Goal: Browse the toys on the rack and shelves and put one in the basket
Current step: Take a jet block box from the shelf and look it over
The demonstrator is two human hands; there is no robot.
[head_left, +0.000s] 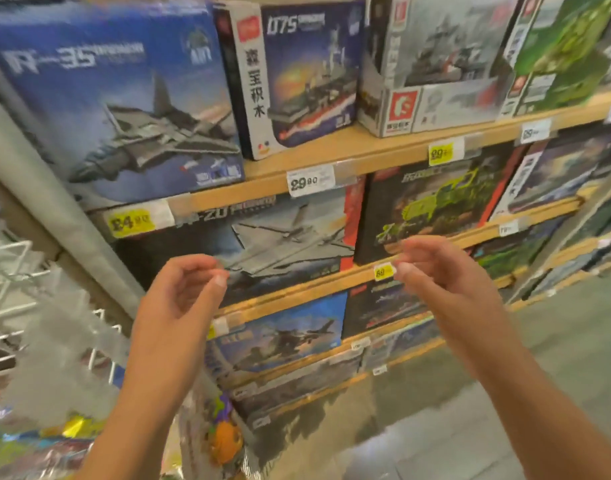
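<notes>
Wooden shelves (331, 157) hold boxed building-block toys. A big blue jet-fighter box (113, 95) stands top left, with a warship box (307, 71) beside it. One shelf down are a grey jet box (279, 237) and a green truck box (432, 202). My left hand (179, 299) and my right hand (442, 275) are raised in front of that second shelf, fingers loosely curled, holding nothing and touching no box. No basket is in view.
A white wire rack (9, 271) with bagged small toys (224, 438) hangs at the lower left. A grey upright post (54, 202) separates it from the shelves. Price tags (307, 183) line the shelf edges. Grey floor (504, 393) lies at the lower right.
</notes>
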